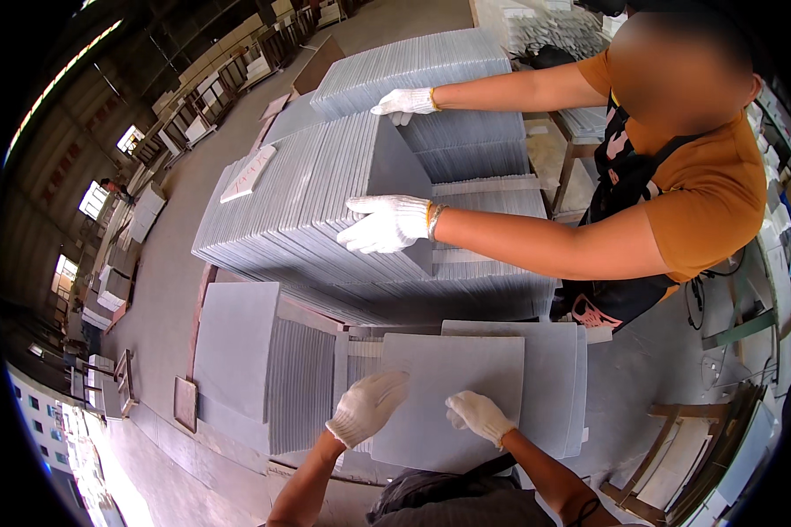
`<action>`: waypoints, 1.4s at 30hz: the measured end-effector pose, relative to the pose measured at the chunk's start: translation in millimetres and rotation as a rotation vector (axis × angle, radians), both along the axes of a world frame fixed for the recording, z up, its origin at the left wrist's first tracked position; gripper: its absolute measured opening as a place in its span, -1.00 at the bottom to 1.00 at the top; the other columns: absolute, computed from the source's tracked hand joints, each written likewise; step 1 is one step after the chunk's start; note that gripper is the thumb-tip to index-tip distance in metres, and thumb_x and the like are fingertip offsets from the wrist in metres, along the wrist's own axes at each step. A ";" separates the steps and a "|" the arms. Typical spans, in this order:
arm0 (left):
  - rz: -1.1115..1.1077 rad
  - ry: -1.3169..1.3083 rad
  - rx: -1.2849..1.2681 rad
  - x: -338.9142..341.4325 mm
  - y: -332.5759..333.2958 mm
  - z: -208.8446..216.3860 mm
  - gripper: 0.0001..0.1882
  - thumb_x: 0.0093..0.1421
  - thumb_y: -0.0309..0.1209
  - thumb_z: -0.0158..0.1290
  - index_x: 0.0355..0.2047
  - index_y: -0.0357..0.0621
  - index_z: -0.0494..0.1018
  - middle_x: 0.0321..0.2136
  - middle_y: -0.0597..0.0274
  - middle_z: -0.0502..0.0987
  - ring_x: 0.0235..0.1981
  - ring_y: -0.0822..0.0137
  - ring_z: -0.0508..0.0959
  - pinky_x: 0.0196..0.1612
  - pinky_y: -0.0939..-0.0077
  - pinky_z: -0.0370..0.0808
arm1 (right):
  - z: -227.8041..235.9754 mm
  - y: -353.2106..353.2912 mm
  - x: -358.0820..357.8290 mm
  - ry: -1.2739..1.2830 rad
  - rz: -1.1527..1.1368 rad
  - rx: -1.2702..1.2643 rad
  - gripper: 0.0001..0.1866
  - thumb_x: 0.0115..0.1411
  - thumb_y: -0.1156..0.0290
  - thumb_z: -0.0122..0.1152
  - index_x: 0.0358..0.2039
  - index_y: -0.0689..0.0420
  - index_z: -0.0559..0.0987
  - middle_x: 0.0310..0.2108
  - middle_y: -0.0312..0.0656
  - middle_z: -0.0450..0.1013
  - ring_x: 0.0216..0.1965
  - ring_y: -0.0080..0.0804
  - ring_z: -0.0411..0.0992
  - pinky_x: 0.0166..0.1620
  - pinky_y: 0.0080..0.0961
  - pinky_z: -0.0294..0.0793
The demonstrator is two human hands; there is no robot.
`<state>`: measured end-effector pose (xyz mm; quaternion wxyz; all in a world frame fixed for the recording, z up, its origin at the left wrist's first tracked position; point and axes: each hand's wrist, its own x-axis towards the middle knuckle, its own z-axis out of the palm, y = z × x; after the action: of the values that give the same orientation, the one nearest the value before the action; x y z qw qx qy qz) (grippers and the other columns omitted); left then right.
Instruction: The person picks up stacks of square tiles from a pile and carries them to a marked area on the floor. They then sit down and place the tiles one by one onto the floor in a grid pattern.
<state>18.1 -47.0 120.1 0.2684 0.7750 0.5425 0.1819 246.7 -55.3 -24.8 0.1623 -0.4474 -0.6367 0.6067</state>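
Observation:
A grey square slab [453, 364] stands close in front of me, leaning on other slabs. My left hand [369, 408], in a white knit glove, is at the slab's left side with its fingers stretched out. Over the slab's right part is my right hand [481, 416], gloved alike, its fingers loosely bent and apart. I see nothing held in either hand; whether they touch the slab I cannot tell. Left of my left hand stands a row of upright slabs [233, 351]. More slabs [554, 369] show behind the right side of the front slab.
Across from me a co-worker in an orange shirt [707, 206] has both gloved hands on a large stack of slabs [299, 180]. A small marked white piece [249, 174] lies on that stack. Another stack [413, 70] stands behind. A wooden rack [677, 457] holds panels at the lower right.

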 end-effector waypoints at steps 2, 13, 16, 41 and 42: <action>0.084 0.001 -0.053 -0.7 -21.1 -11.9 -0.69 0.21 -0.32 0.05 -0.08 -0.19 0.48 -0.08 0.03 0.53 -0.09 -0.03 0.51 -0.02 0.24 0.45 | 0.7 -5.6 -2.2 0.097 -0.090 -0.038 -0.56 0.28 0.14 -0.13 -0.36 0.29 0.55 -0.50 -0.03 0.52 -0.45 -0.21 0.51 -0.23 -0.40 0.45; -0.014 0.242 -0.247 50.9 -69.1 -70.6 -0.66 0.23 -0.14 -0.04 -0.13 -0.08 0.47 -0.17 0.08 0.56 -0.16 0.01 0.55 -0.08 0.14 0.44 | -1.7 -8.7 5.6 0.290 -0.211 -0.403 -0.59 0.32 0.13 0.02 -0.17 0.28 0.52 -0.35 -0.13 0.55 -0.36 -0.43 0.52 -0.24 -0.50 0.51; -0.032 0.317 -0.242 56.5 -64.6 -85.1 -0.69 0.22 -0.15 -0.03 -0.18 -0.06 0.48 -0.26 0.08 0.56 -0.25 0.02 0.56 -0.14 0.12 0.45 | 1.6 -5.5 8.3 0.314 -0.190 -0.459 -0.57 0.33 0.13 0.01 -0.10 0.31 0.49 -0.30 -0.11 0.54 -0.33 -0.42 0.52 -0.23 -0.51 0.54; 0.107 0.306 0.015 56.5 -52.0 -128.7 -0.86 0.12 -0.24 0.09 -0.33 0.08 0.54 -0.46 0.21 0.53 -0.44 0.06 0.55 -0.33 0.15 0.44 | -10.9 10.3 27.4 0.567 -0.228 -0.772 -0.56 0.36 0.17 -0.01 -0.01 0.34 0.42 -0.22 -0.06 0.49 -0.26 -0.35 0.53 -0.11 -0.36 0.58; 0.109 0.297 0.021 55.7 -52.3 -130.1 -0.86 0.12 -0.25 0.10 -0.33 0.08 0.54 -0.46 0.21 0.53 -0.44 0.07 0.55 -0.33 0.15 0.44 | -9.2 10.5 26.7 0.547 -0.225 -0.757 -0.56 0.36 0.17 -0.01 -0.01 0.34 0.42 -0.23 -0.06 0.50 -0.26 -0.36 0.53 -0.11 -0.36 0.58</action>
<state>73.8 -99.3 -10.0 0.1668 0.7656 0.6154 0.0850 273.4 -44.8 -34.0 0.2140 -0.3650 -0.2525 0.8702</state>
